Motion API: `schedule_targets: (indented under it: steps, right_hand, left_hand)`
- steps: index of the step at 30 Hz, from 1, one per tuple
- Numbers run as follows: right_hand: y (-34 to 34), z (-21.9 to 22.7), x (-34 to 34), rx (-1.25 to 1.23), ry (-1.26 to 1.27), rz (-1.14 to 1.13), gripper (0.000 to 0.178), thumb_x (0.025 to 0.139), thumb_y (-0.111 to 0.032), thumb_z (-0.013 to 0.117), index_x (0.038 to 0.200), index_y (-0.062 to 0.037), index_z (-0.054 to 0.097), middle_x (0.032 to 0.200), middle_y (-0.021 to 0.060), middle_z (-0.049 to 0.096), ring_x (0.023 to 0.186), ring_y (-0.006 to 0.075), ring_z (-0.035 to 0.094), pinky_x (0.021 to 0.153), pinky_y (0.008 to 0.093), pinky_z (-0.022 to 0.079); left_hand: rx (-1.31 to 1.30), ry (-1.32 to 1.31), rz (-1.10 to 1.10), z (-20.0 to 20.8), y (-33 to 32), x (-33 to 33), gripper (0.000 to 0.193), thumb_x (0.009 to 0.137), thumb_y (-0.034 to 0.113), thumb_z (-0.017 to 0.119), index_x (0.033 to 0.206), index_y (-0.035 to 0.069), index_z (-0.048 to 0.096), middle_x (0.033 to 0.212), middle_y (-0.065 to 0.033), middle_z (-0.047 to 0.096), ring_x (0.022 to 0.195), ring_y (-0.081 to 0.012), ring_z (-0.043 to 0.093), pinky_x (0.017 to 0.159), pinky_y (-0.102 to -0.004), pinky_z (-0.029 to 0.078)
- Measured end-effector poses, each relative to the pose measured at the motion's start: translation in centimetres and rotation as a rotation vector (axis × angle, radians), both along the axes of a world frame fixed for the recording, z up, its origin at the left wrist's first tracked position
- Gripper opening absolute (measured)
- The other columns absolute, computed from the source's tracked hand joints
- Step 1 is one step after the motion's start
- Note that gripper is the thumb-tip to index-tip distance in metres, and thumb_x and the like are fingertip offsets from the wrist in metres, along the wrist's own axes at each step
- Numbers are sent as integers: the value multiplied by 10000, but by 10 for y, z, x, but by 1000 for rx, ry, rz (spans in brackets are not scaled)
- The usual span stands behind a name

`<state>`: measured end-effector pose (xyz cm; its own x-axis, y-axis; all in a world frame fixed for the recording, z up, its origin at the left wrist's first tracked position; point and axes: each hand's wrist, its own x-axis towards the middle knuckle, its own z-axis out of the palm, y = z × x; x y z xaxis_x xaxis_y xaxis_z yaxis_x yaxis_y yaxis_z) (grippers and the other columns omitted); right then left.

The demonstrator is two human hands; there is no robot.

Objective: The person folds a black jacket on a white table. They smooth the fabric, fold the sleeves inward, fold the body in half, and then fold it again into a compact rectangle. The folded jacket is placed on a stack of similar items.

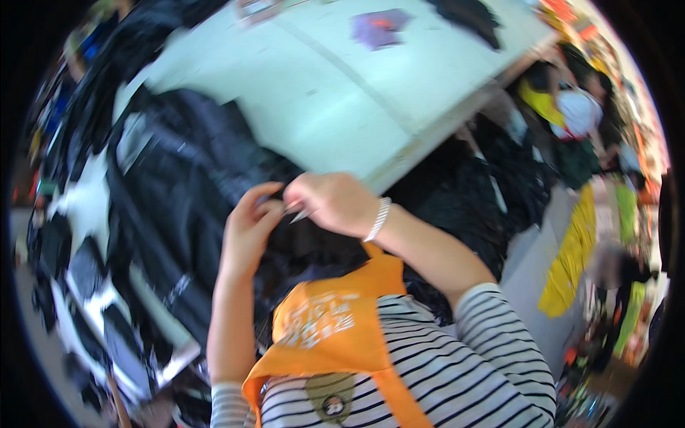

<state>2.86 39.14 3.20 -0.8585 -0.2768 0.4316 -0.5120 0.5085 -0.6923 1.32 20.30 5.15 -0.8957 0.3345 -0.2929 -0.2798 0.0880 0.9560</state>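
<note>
My right hand (330,203), with a white beaded bracelet on the wrist, is closed around a small pointed metal tool (300,215). Its silvery tips poke out below the fingers; blur hides whether it is a pair of thread snips. Close beside it on the left, my left hand (251,227) has its fingers curled in a pinch near the tool. What those fingers hold, if anything, is too small and blurred to make out. Black fabric pieces (193,164) lie heaped under and left of both hands, draped over the near left part of a white table (321,89).
A purple cloth piece (380,28) and a dark piece (467,20) lie on the far tabletop. Black fabric (464,192) is piled along the table's right edge. A yellow strip of cloth (573,257) lies farther right. Other people (576,110) are on the right.
</note>
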Motion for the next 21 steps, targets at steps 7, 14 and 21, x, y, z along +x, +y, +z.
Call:
schedule_targets:
  steps: [7, 14, 21]
  right_hand:
    - [-16, 7, -10, -49, -234, 38, 157, 827, -122, 661, 913, -62, 545, 771, 89, 658, 730, 270, 659, 631, 350, 514]
    - [1, 33, 1, -22, -428, -77, 281, 874, -194, 638, 1039, -38, 474, 949, 169, 581, 814, 299, 627, 703, 361, 500]
    - [-4, 27, 3, 118, -258, -11, 190, 854, -181, 644, 947, -53, 539, 937, 88, 563, 774, 283, 611, 670, 369, 490]
  left_hand:
    - [-39, 57, -68, -6, -16, 2, 133, 845, 69, 652, 938, -26, 657, 841, -17, 655, 775, -54, 565, 706, -199, 444]
    - [109, -102, 70, -17, -15, -4, 110, 862, 109, 652, 900, 6, 652, 859, -11, 644, 814, -68, 569, 783, -194, 431]
    - [170, -104, 94, -19, -13, -13, 121, 887, 137, 645, 911, 19, 647, 857, -4, 642, 811, -60, 567, 790, -193, 432]
